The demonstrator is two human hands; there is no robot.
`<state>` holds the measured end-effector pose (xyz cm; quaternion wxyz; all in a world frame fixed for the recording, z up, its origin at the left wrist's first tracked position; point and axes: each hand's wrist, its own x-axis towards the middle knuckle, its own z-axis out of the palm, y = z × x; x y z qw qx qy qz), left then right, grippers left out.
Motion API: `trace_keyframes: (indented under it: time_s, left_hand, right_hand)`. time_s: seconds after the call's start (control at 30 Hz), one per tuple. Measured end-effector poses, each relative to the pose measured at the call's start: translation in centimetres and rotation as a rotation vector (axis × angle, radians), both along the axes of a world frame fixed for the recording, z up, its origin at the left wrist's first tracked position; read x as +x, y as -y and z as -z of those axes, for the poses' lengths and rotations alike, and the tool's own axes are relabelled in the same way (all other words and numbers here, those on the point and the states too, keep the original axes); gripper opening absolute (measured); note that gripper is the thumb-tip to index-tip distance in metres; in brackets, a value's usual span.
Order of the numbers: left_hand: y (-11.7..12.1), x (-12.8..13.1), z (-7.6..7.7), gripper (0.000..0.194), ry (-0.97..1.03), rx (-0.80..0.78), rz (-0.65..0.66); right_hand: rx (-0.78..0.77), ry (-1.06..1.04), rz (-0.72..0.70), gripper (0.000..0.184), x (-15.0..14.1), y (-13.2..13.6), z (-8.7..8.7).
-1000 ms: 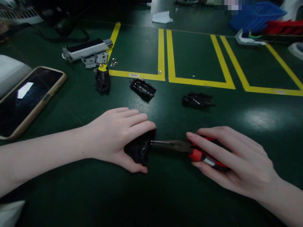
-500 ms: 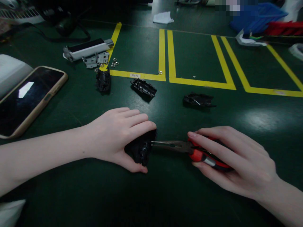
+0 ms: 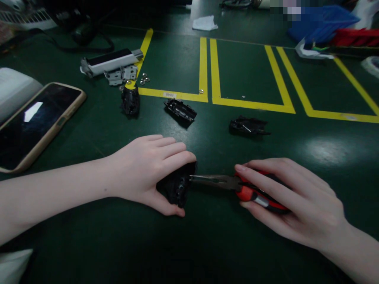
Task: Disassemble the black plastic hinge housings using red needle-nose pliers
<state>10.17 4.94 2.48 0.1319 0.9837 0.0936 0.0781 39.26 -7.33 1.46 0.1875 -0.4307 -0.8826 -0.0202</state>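
Note:
My left hand is closed over a black plastic part and presses it onto the green table. My right hand grips the red-and-black handles of needle-nose pliers. The pliers' metal jaws point left and reach into the black part's open end. What the jaws touch inside is hidden.
Three more black plastic pieces lie beyond: one left, one middle, one right. A white-and-black device, metal brackets and small washers sit by yellow tape lines. A phone lies far left. Blue and red bins stand back right.
Nothing has visibly moved; both hands hold the same pose, only the camera has shifted slightly.

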Motion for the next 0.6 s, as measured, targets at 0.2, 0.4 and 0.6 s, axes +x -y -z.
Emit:
trace_keyframes:
  time_s: [0.2,0.4,0.6]
  left_hand:
    - [0.12,0.03,0.02,0.073,-0.01,-0.019,-0.035]
    - [0.09,0.02,-0.04,0.072,-0.017,-0.044,-0.024]
    - [0.3,-0.08,-0.18,0.076,-0.02,-0.051,-0.092]
  right_hand:
    - [0.0,0.01,-0.002,0.05,-0.05,0.07,0.01]
    - [-0.011,0.008,0.023,0.049,-0.24,0.24,0.08]
    - [0.02,0.024,0.038,0.05,-0.22,0.41,0.0]
